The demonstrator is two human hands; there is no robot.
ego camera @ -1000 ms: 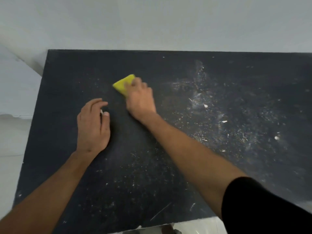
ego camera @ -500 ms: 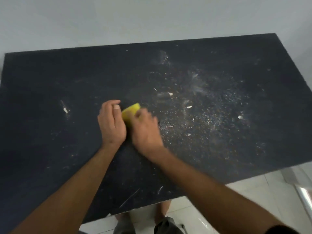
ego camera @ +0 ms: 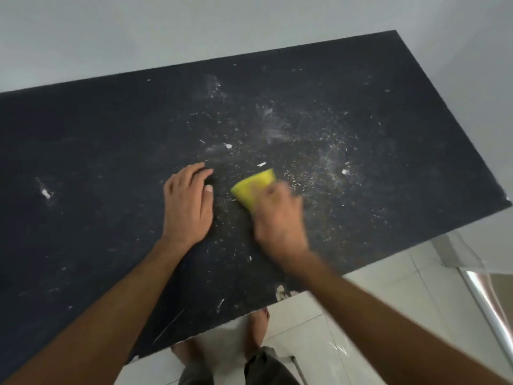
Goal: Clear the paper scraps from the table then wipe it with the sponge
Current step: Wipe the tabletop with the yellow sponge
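The right hand [ego camera: 279,218], blurred, grips the yellow sponge [ego camera: 254,190] on the dark counter [ego camera: 83,151], near its middle; the left hand [ego camera: 187,202] rests flat just beside it, fingers relaxed and holding nothing. White paper scraps [ego camera: 229,146] and dusty specks lie beyond and right of the sponge. The likely risk: a brisk stroke may flick scraps off the near edge to the floor, or merely smear the dust. The sponge's long axis appears to run up-right, its free end pointing away from the person.
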